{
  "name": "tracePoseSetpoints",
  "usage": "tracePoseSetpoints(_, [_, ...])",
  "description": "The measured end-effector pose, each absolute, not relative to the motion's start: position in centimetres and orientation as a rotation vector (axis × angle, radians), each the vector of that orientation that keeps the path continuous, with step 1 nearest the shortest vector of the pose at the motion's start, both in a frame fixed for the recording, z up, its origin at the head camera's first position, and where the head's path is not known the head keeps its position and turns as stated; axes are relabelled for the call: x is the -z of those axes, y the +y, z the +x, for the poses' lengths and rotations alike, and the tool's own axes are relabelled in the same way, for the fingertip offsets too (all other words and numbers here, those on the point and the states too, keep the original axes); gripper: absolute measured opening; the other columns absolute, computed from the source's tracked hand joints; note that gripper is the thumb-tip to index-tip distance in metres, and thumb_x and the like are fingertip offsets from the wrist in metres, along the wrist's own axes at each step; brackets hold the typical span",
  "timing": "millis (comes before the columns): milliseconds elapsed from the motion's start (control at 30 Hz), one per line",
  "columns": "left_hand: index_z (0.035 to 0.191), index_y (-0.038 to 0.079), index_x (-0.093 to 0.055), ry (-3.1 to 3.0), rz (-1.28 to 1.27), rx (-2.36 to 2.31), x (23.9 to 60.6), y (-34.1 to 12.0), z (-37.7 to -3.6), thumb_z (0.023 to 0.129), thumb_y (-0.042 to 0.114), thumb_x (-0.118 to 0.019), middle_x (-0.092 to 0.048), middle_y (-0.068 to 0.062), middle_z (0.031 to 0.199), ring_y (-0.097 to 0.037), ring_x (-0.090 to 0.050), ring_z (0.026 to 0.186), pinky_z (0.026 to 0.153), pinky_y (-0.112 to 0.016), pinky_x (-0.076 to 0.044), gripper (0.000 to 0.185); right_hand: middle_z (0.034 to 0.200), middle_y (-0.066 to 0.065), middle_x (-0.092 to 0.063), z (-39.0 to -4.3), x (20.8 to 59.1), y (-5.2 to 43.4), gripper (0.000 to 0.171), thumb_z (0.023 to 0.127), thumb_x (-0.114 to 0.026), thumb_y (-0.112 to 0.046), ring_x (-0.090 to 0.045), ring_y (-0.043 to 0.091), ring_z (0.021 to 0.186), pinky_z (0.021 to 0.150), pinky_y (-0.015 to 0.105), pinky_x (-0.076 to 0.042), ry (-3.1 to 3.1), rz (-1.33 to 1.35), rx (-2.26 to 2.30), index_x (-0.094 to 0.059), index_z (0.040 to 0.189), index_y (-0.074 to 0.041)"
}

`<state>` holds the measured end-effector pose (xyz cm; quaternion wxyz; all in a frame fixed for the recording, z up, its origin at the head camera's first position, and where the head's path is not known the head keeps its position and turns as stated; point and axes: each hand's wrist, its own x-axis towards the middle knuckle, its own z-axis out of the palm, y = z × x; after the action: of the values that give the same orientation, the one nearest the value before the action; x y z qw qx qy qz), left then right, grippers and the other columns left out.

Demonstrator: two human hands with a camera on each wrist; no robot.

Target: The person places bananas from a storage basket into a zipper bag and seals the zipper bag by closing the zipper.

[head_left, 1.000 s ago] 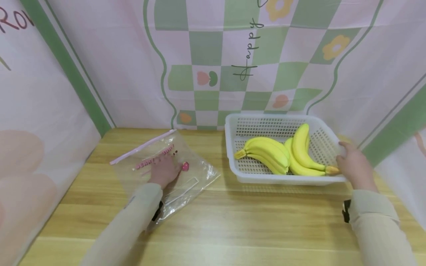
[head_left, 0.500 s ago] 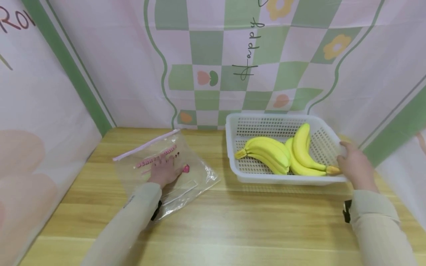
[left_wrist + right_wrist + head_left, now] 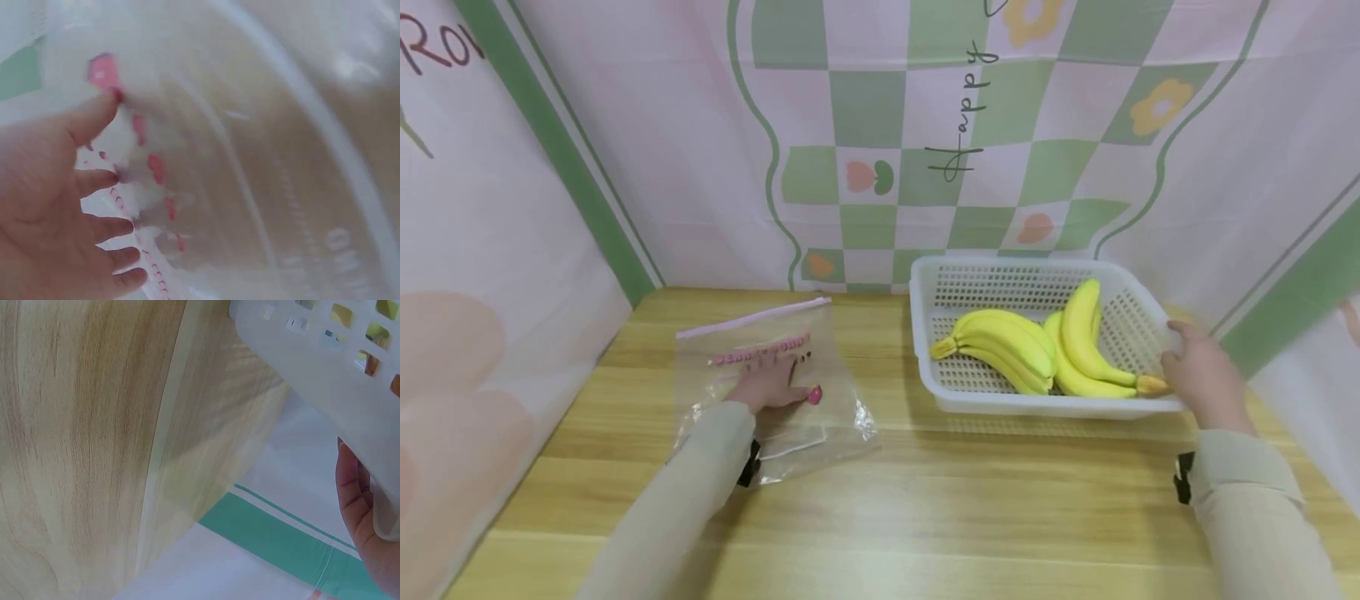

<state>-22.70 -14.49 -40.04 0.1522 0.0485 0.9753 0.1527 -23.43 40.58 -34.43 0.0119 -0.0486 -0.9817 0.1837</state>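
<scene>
Two hands are at work on the wooden counter [image 3: 925, 492], well apart from each other. The left hand [image 3: 769, 385] lies flat on a clear zip-lock bag [image 3: 775, 383], its fingers [image 3: 100, 181] straight and spread, pressing the plastic down rather than clasping it. That bag lies on the left half of the counter, its pink zip strip [image 3: 752, 317] along the far edge and pink lettering just beyond the fingertips; the left wrist view shows the same pink print blurred through the film. The right hand [image 3: 1201, 375] is at the near right corner of a white perforated plastic basket [image 3: 1000, 271], which stands on the right half of the counter against the backdrop. Its fingers [image 3: 353, 487] curl against the basket's rim, gripping that corner. Inside the basket lie two bunches of yellow bananas: one bunch [image 3: 1000, 343] in the middle and a second bunch [image 3: 1086, 342] to its right, whose stem end [image 3: 1150, 384] is just beside the right hand
</scene>
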Motion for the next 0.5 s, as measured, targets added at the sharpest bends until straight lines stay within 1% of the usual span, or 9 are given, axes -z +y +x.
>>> tracePoseSetpoints(100, [0.146,0.002,-0.033,2.863,0.153,-0.469,40.4,-14.1,-23.0,0.093,0.036,-0.052,-0.024,-0.031,0.152,-0.051,-0.019,0.141,0.115,-0.064,-0.015,0.066,0.137,0.046,-0.027,-23.4,34.5,40.7,0.059,0.096,-0.035,-0.014,-0.031,0.065,0.116,0.092,0.074,-0.029,-3.059,-0.159,-0.572,-0.016,0.146,0.011])
tracePoseSetpoints(200, [0.145,0.0,-0.034,2.946,0.101,-0.485,41.1,-13.4,-23.1,0.095,0.034,-0.048,-0.03,-0.029,0.15,-0.05,-0.026,0.139,0.115,-0.062,-0.021,0.062,0.138,0.045,-0.027,-23.4,34.6,40.7,0.059,0.096,-0.035,-0.015,-0.03,0.065,0.117,0.093,0.074,-0.028,-3.058,-0.164,-0.575,-0.016,0.146,0.01])
tracePoseSetpoints(300, [0.147,0.001,-0.032,2.98,-0.002,-0.527,41.6,-12.7,-23.1,0.097,0.041,-0.044,-0.034,-0.029,0.149,-0.049,-0.031,0.137,0.114,-0.061,-0.024,0.065,0.139,0.045,-0.027,-23.4,34.6,40.7,0.059,0.096,-0.035,-0.015,-0.03,0.065,0.118,0.093,0.074,-0.028,-3.057,-0.167,-0.576,-0.016,0.146,0.01])
tracePoseSetpoints(367, [0.147,0.001,-0.031,2.979,-0.065,-0.548,41.8,-12.3,-23.0,0.097,0.048,-0.041,-0.036,-0.029,0.148,-0.049,-0.034,0.135,0.112,-0.062,-0.026,0.069,0.139,0.045,-0.026,-23.4,34.6,40.6,0.059,0.096,-0.035,-0.015,-0.03,0.065,0.118,0.093,0.074,-0.028,-3.056,-0.167,-0.582,-0.016,0.146,0.01])
tracePoseSetpoints(500, [0.142,-0.004,-0.036,2.96,-0.102,-0.486,41.9,-11.9,-22.9,0.094,0.058,-0.041,-0.041,-0.031,0.143,-0.049,-0.039,0.13,0.11,-0.061,-0.029,0.079,0.138,0.045,-0.027,-23.5,34.5,40.5,0.058,0.096,-0.036,-0.014,-0.03,0.065,0.117,0.094,0.074,-0.028,-3.05,-0.159,-0.582,-0.017,0.146,0.01])
